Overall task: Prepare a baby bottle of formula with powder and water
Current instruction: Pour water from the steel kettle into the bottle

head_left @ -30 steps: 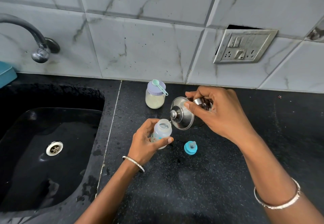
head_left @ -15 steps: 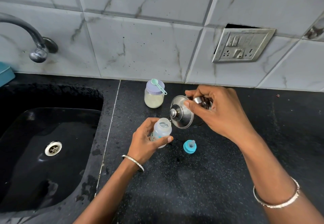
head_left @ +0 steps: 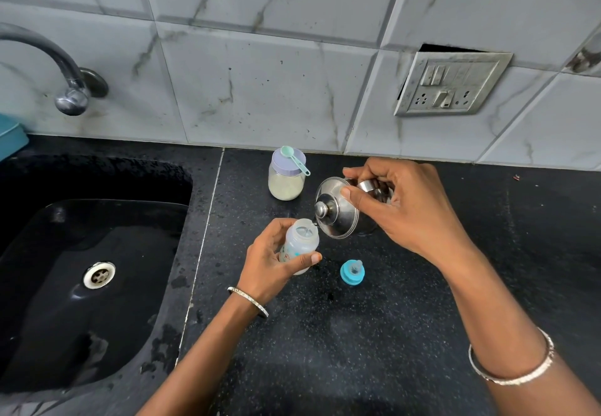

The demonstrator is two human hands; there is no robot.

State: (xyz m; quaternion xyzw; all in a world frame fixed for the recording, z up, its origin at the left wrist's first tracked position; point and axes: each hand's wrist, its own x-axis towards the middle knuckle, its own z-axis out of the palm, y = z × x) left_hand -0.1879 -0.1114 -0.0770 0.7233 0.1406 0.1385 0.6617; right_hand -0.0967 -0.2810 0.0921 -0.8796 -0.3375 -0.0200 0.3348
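Observation:
My left hand (head_left: 271, 262) grips a small clear baby bottle (head_left: 299, 244) with its mouth uncapped, standing on the black counter. My right hand (head_left: 403, 207) holds a lidded steel pot (head_left: 340, 212) tipped to the left, thumb pressing on the lid, its lip right at the bottle's mouth. The bottle's blue teat cap (head_left: 352, 272) lies on the counter just right of the bottle. Behind them stands a jar of pale powder (head_left: 286, 179) with a lilac lid, a mint green scoop (head_left: 294, 158) resting on top.
A black sink (head_left: 94, 272) with a steel drain fills the left, its tap (head_left: 70, 98) curving from the tiled wall. A switch-and-socket plate (head_left: 450, 85) sits on the wall at right. A blue object (head_left: 9, 136) shows at the far left edge.

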